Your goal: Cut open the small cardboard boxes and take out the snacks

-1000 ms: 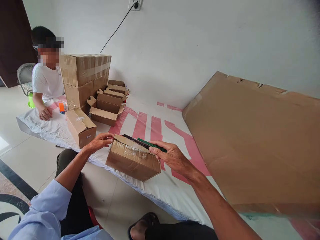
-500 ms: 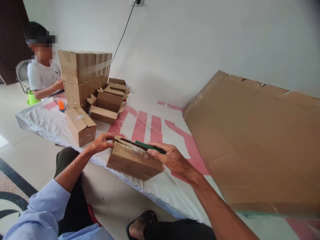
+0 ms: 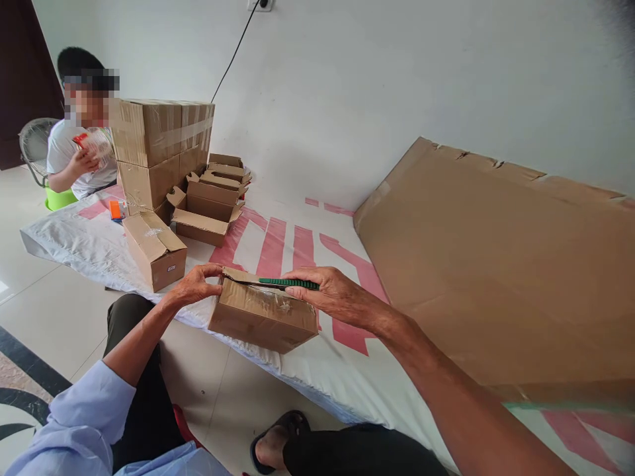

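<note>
A taped cardboard box (image 3: pixel 262 317) lies near the front edge of the cloth-covered surface. At its upper left end, my left hand (image 3: pixel 196 285) grips the corner with the thumb on the near side. My right hand (image 3: pixel 332 294) is closed around a box cutter (image 3: pixel 288 284) with a green ribbed handle. The cutter lies lengthwise along the top seam, its dark slim front pointing toward my left hand. Clear tape, crumpled in places, shows on the box below the seam. How deep the tip sits is hard to see.
Left of my hands stands a closed carton (image 3: pixel 155 248); behind it are open cartons (image 3: pixel 206 215) and stacked boxes (image 3: pixel 163 135). A large cardboard sheet (image 3: pixel 486 277) leans at right. Another person (image 3: pixel 82 155) sits far left, holding a red-and-clear packet (image 3: pixel 94 145).
The box cutter has shifted left along the seam and now lies flatter, with my right hand following. My left hand keeps its corner grip. The other person has raised a packet.
</note>
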### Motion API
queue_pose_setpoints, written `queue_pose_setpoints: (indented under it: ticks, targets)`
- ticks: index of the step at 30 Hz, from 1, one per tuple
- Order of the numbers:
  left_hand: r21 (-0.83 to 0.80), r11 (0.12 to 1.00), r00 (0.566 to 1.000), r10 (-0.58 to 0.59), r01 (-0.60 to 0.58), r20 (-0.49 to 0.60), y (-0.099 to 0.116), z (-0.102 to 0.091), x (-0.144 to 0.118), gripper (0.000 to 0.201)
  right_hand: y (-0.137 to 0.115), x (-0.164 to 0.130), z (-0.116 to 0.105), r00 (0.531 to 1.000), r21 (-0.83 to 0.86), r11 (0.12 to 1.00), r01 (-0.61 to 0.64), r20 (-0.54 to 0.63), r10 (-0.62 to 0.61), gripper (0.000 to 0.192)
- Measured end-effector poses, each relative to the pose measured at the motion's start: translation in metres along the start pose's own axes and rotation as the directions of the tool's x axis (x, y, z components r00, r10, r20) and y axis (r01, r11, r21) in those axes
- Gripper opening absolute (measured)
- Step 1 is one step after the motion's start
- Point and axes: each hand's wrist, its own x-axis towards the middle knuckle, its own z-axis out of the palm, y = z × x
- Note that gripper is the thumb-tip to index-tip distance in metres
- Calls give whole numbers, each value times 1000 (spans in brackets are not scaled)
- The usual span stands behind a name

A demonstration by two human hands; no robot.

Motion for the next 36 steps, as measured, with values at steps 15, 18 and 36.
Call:
queue_pose_setpoints:
  ticks: [15, 18, 36]
  targets:
    - [144, 988, 990, 42, -61, 131, 19, 3, -1, 35, -16, 5, -32, 990, -220, 975, -6, 139, 37, 33]
    - [171, 984, 991, 25, -47, 128, 20, 3, -2, 40, 3, -6, -34, 994, -195, 980, -22, 103, 43, 33]
    - [114, 993, 985, -12, -8, 173, 32, 5, -3, 41, 10, -7, -37, 992, -275, 961, 32, 128, 4, 34]
